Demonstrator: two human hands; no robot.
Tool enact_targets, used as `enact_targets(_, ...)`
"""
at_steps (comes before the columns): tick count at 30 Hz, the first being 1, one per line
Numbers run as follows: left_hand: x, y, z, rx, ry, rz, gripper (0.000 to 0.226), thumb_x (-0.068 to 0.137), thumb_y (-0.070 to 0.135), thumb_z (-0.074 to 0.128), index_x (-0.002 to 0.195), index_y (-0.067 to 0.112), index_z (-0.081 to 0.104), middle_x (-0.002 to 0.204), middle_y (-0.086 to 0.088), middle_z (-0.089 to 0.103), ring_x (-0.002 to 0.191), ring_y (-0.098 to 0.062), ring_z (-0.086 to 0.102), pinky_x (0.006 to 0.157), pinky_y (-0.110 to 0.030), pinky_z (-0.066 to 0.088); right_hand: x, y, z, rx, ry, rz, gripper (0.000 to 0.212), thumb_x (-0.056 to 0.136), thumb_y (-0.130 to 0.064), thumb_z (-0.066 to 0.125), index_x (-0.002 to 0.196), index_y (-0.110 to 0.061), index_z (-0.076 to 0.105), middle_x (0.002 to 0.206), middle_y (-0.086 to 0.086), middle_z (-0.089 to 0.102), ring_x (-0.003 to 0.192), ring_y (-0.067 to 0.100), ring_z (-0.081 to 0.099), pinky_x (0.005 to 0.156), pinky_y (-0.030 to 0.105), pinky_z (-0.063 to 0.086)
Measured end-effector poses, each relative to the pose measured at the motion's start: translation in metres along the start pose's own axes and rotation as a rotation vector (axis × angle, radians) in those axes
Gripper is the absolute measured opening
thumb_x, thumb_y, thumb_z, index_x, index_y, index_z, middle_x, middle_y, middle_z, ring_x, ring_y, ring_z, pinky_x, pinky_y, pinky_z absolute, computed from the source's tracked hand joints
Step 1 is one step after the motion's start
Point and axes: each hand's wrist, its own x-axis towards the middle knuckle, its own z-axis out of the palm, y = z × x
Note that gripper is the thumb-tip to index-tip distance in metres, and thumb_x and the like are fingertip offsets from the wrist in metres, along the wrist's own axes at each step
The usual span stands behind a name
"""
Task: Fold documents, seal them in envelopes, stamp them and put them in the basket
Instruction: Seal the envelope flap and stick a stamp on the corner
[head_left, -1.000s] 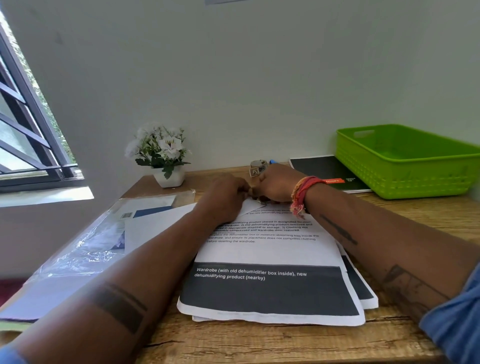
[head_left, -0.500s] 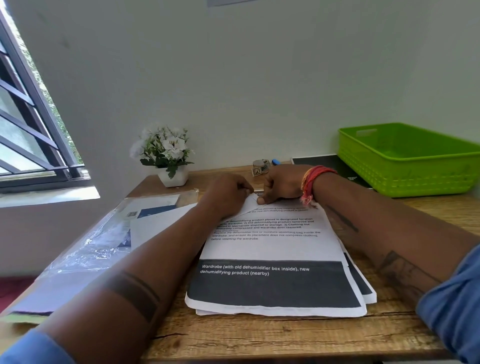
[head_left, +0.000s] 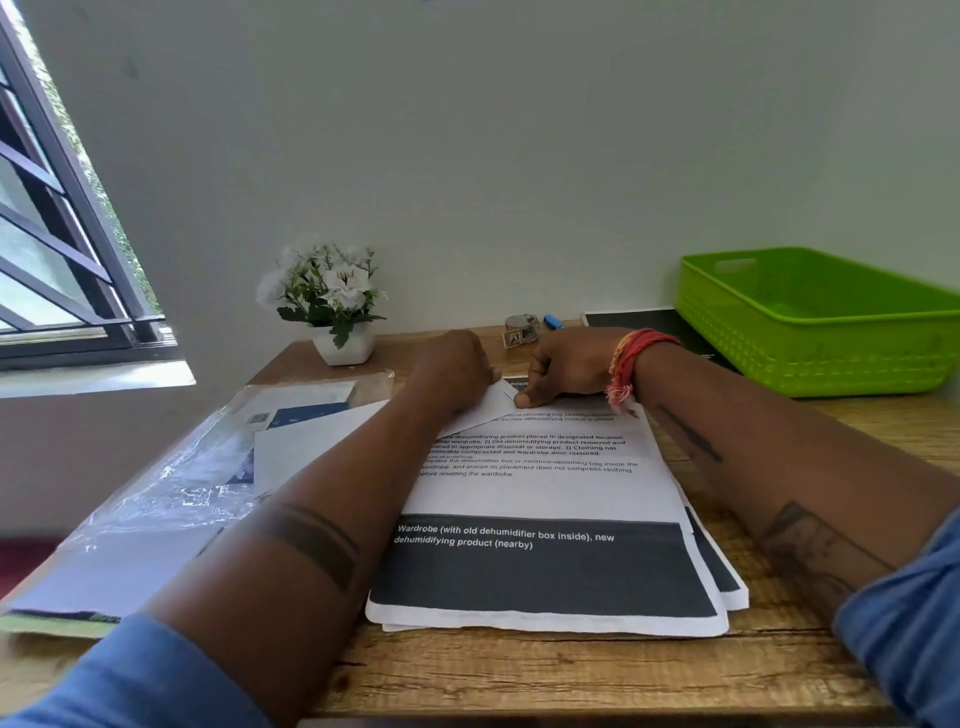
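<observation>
A stack of printed documents (head_left: 550, 499) lies in the middle of the wooden desk (head_left: 571, 670), with a dark band near its front edge. At the stack's far end my left hand (head_left: 454, 371) pinches the top sheet's far corner, which is lifted and bent back toward me. My right hand (head_left: 569, 369) rests beside it, thumb pressing on the same sheet. A white envelope (head_left: 306, 447) lies left of the stack, partly under my left forearm. The green basket (head_left: 821, 322) stands at the back right. A roll of stamps (head_left: 521, 330) sits behind my hands.
A clear plastic sleeve with papers (head_left: 171, 493) covers the desk's left side. A white pot of flowers (head_left: 332, 306) stands at the back by the wall. A black booklet (head_left: 639, 318) and a blue pen (head_left: 554, 321) lie at the back. A window is on the left.
The top sheet's far corner has lifted and folded further toward me under my left hand. My right hand has shifted slightly right with the thumb pressing down. The view has tilted a little.
</observation>
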Motion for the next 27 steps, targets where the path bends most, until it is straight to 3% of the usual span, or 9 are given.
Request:
enact_targets(6,-0.007,0.001,0.001,-0.026,0.070,0.018,0.023,0.090,0.030,0.073,0.105,0.013,0.069,0.112,-0.008,0.071,0.108,-0.027,0.062,0.090,-0.032,0.046,-0.002,0.003,-0.002,0.021,-0.016,0.014,0.049,0.081,-0.059,0.071,0.098,-0.013,0.070,0.087,-0.001,0.067,0.082,0.016,0.058,0.079,0.033,0.047)
enact_targets(11,-0.009,0.002,0.001,-0.017,0.072,0.030,0.019,0.090,0.030,0.071,0.103,0.015,0.069,0.111,-0.008,0.071,0.108,-0.027,0.063,0.091,-0.032,0.046,0.011,-0.006,0.013,-0.077,0.178,0.106,0.069,0.090,-0.072,0.043,0.085,-0.006,0.063,0.083,0.007,0.063,0.077,0.021,0.058,0.067,0.032,0.043)
enact_targets(15,-0.010,0.002,0.000,-0.031,0.084,0.024,0.016,0.090,0.024,0.070,0.101,0.014,0.070,0.112,-0.008,0.070,0.108,-0.028,0.062,0.091,-0.033,0.046,0.015,-0.019,0.017,-0.221,0.179,0.113,0.057,0.093,-0.062,0.051,0.075,-0.008,0.056,0.076,0.005,0.053,0.083,0.024,0.054,0.071,0.030,0.039)
enact_targets(19,-0.010,0.001,0.002,-0.039,0.104,0.029,0.017,0.089,0.028,0.074,0.097,0.013,0.070,0.107,-0.007,0.072,0.105,-0.027,0.063,0.089,-0.033,0.048,0.009,-0.010,0.003,-0.140,0.065,0.094,0.057,0.087,-0.061,0.062,0.093,-0.005,0.067,0.083,0.005,0.060,0.080,0.022,0.056,0.064,0.029,0.040)
enact_targets(22,-0.011,0.002,0.002,-0.034,0.121,0.042,0.016,0.089,0.029,0.074,0.096,0.014,0.070,0.107,-0.007,0.072,0.105,-0.026,0.063,0.088,-0.031,0.046,0.002,-0.008,-0.002,-0.047,-0.006,0.064,0.059,0.084,-0.057,0.069,0.102,-0.001,0.071,0.080,0.005,0.062,0.072,0.019,0.054,0.067,0.030,0.042)
enact_targets(27,-0.014,0.001,0.001,0.032,0.094,0.058,0.031,0.088,0.046,0.071,0.097,0.017,0.070,0.109,-0.005,0.071,0.108,-0.025,0.061,0.093,-0.036,0.049,-0.002,-0.009,-0.001,-0.029,0.009,0.052,0.056,0.084,-0.054,0.071,0.104,-0.002,0.071,0.079,0.004,0.062,0.071,0.018,0.053,0.064,0.029,0.041)
